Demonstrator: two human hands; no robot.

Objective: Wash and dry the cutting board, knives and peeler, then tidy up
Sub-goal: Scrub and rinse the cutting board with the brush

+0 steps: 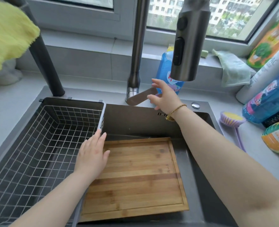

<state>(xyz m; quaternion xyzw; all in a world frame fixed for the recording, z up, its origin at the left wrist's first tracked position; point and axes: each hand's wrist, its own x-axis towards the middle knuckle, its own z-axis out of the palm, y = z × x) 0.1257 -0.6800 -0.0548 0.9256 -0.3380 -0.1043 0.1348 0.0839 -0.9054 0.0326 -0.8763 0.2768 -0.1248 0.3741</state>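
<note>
The cutting board (135, 176) lies flat in the sink (199, 169), just beside the wire basket (37, 145). The left hand (93, 154) rests flat on its far-left corner, grip released. The right hand (163, 95), fingers spread, grip released, is at the tap lever (140, 96).

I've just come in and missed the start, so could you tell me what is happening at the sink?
A person is at the sink. Their left hand rests flat on the wooden cutting board, which lies in it beside a wire basket. Their right hand, fingers spread, reaches to the faucet lever. No water shows under the spray head, so washing seems about to begin.
</note>
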